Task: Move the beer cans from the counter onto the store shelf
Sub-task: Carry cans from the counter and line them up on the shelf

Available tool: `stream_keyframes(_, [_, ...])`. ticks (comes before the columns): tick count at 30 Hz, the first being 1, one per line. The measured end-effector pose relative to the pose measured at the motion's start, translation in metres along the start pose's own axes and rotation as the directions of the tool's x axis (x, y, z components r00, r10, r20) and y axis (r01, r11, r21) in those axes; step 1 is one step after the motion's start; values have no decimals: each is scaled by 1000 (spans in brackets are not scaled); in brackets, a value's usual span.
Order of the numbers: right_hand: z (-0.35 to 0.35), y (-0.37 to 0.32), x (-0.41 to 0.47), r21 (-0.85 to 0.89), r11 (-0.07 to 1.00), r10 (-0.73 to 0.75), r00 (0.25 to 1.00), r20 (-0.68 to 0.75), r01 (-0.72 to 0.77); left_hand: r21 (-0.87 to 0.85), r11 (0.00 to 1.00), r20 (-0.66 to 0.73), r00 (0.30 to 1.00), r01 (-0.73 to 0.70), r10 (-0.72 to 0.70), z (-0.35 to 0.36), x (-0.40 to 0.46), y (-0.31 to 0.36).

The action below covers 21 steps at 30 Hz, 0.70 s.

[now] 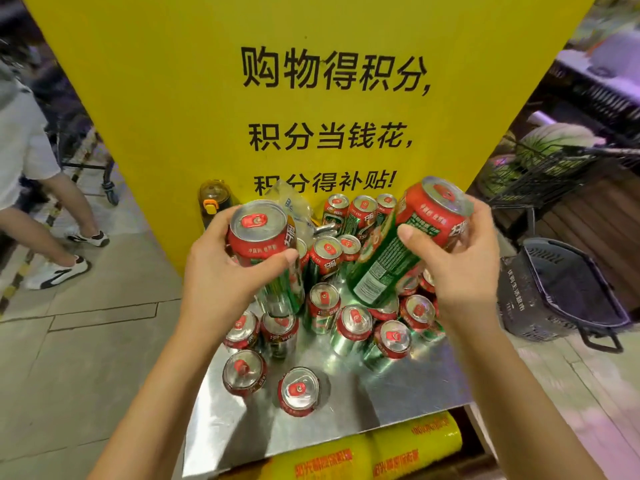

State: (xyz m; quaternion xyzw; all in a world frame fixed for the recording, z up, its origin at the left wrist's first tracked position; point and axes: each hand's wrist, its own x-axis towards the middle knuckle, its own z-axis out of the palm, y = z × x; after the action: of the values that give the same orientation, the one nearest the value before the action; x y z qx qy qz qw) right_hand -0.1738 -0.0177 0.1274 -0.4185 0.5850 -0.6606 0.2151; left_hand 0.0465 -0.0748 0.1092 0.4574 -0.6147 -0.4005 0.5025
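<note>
Several red-and-green beer cans [325, 299] stand upright on a shiny metal counter [398, 396]. My left hand [225, 275] grips one upright can [263, 237] above the left part of the group. In my right hand [460, 268] a second can [412, 237] is held tilted, its top leaning right, above the right part of the group. Both held cans are lifted clear of the counter. Two cans [298, 391] stand alone near the front edge. No store shelf is in view.
A tall yellow sign board [311, 98] rises right behind the counter. An orange-lidded bottle [214, 200] and crumpled plastic [294, 206] sit at the back. A dark shopping basket [561, 292] stands on the floor at right. A person [31, 161] walks at left. Yellow packages [415, 441] lie under the counter.
</note>
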Motion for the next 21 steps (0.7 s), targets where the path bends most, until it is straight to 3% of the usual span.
stream_keyframes(7, [-28,-22,-58,61,994,70,966,248,-88,-185,982,-98,994,36,-55,-14,-77,31])
stream_keyframes(12, [-36,-27,-101,101,984,98,914,393,-149,-183,982,-212,974,43,-82,-29,-148,54])
stream_keyframes(18, [-20,-35,-160,143,970,69,783,618,-198,-74,991,-471,872,111,-133,-67,-248,66])
stream_keyframes(21, [1,-40,-195,142,964,45,665,746,-225,-34,987,-599,788,155,-144,-90,-305,72])
